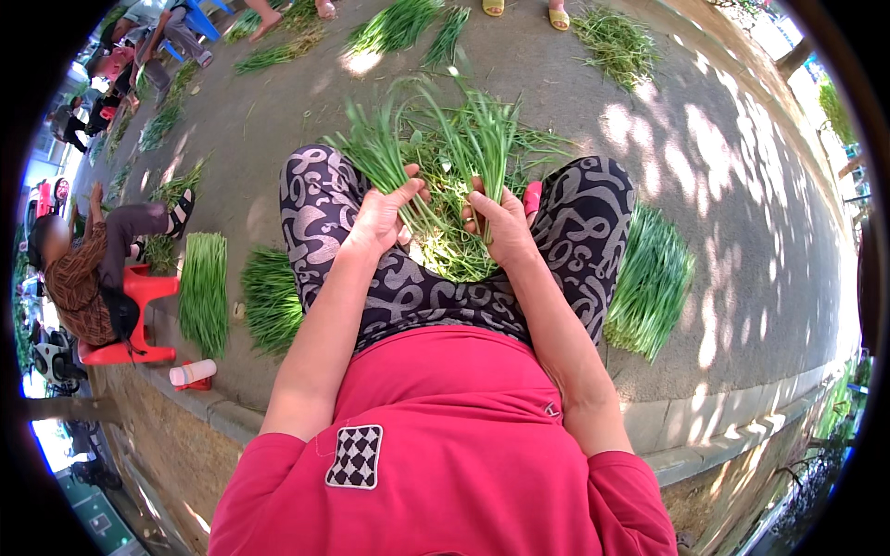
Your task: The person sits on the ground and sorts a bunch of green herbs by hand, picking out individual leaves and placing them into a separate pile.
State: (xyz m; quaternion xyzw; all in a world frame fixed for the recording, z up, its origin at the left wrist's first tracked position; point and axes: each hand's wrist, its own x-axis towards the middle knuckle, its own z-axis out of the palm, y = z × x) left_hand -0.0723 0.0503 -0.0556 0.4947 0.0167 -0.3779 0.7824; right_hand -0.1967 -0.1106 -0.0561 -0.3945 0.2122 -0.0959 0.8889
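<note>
The left hand is closed around a bunch of long green chive stalks, which fan upward from its fist. Just beside it, the right hand pinches a second, thinner bunch of chives between thumb and fingers. Below and between both hands lies a loose heap of chives on the ground between the knees. Outward from each hand, tidy sorted piles rest on the pavement.

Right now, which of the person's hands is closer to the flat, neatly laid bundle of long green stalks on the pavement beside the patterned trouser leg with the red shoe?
Right. The right hand is just inward of that laid bundle; the left hand is across the lap, farther off.
</note>
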